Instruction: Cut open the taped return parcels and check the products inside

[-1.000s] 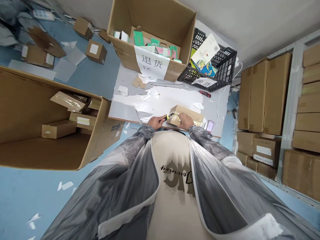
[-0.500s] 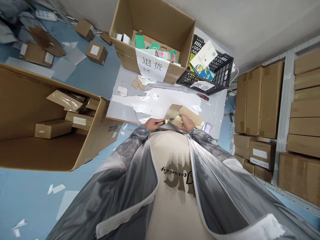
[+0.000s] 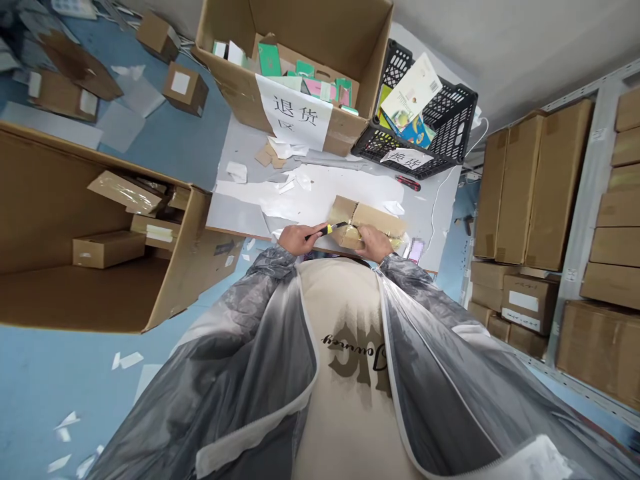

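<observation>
A small cardboard box [image 3: 379, 217] lies on the table close to my body, with shiny clear tape along its seam and right end. My left hand [image 3: 295, 240] is closed around a yellow-and-black utility knife [image 3: 325, 231]. The knife's tip points right and reaches the box near its taped seam. My right hand [image 3: 374, 244] grips the near side of the same box, its fingers close to the seam and the knife tip. What lies inside the box is hidden.
Behind stand a large carton [image 3: 350, 137] of small packages and a black crate [image 3: 450, 130]. Paper scraps [image 3: 300, 179] and a red-and-black tool [image 3: 408, 183] lie on the table. A big open carton [image 3: 165, 293] is at left, shelved boxes [image 3: 555, 193] at right.
The box has turned in my hands; its top now shows flatter, with the seam facing up. The knife tip has moved slightly up along it. The camera view has shifted a little.
</observation>
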### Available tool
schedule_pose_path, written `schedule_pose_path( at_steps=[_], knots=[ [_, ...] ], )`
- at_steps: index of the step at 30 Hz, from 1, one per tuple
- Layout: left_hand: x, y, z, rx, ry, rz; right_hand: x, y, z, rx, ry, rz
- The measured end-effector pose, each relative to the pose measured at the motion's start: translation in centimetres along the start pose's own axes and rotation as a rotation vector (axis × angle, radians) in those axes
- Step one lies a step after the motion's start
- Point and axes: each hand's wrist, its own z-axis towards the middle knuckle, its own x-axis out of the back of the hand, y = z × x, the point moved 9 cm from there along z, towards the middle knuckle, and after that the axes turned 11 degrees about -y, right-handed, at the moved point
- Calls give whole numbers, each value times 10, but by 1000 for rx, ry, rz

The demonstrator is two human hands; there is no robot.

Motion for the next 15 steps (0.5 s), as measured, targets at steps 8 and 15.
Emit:
schedule_pose_path(
  at_steps=[8, 15],
  knots=[
    [-33, 1, 7, 150, -91, -85, -6, 1, 6, 69, -64, -104],
    [-54, -25, -3, 316, -64, -384, -15, -3, -5, 122, 9, -130]
  ],
)
